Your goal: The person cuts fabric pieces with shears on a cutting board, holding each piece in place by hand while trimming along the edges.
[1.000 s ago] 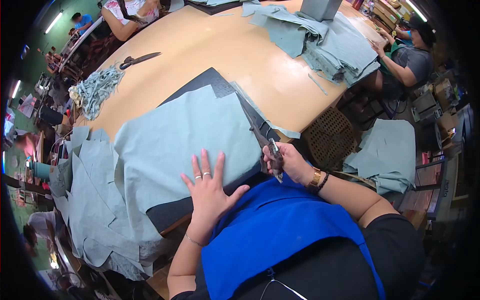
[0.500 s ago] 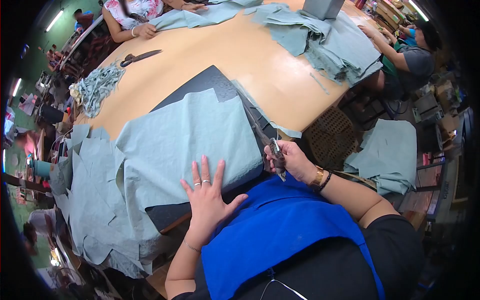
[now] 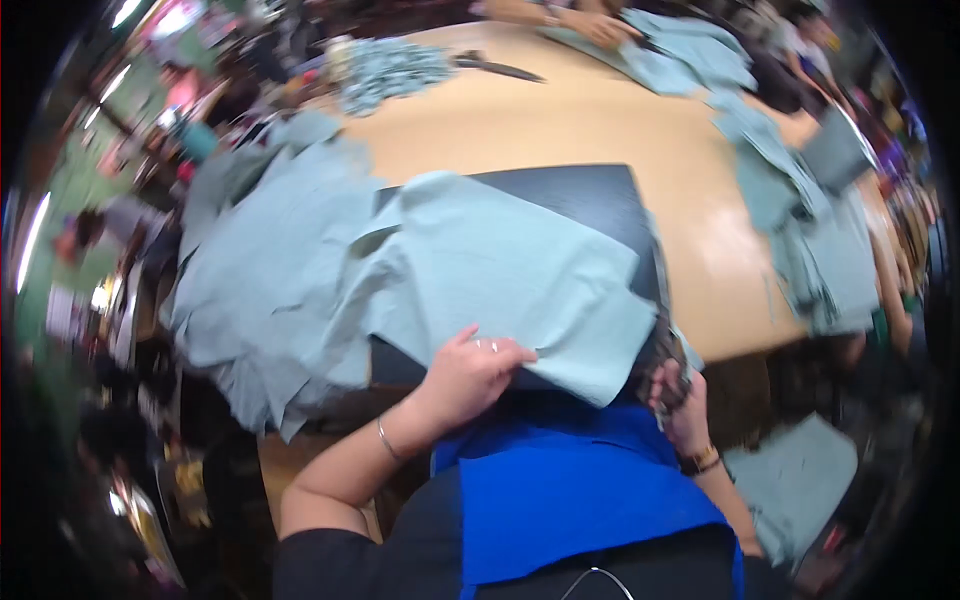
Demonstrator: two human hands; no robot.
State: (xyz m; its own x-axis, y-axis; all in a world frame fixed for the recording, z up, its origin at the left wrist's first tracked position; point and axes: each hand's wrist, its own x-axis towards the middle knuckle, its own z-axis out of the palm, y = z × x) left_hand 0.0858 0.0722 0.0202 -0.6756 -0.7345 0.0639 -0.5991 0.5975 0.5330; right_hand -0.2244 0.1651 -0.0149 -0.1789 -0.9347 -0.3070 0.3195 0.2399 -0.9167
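A pale blue-green sheet of soft leather-like material (image 3: 490,270) lies over a dark board (image 3: 590,190) in front of me. With fingers curled together, my left hand (image 3: 470,375) pinches the near edge of this sheet, which creases from the fingertips. On the right, my right hand (image 3: 685,412) is closed around the handles of a pair of shears (image 3: 672,375). The blades point away from me beside the board's right edge, partly lost in blur and against the dark background.
A heap of similar sheets (image 3: 270,280) overhangs the table's left side. Shredded scraps (image 3: 395,72) and another pair of shears (image 3: 500,68) lie at the back. Across the table (image 3: 720,200), a person's hand (image 3: 600,28) rests by more material. A folded sheet (image 3: 795,480) lies low on the right.
My view has turned left. The left hand, earlier spread flat on the sheet, now pinches its near edge. The sheet has shifted and turned on the board. The shears stay in my right hand.
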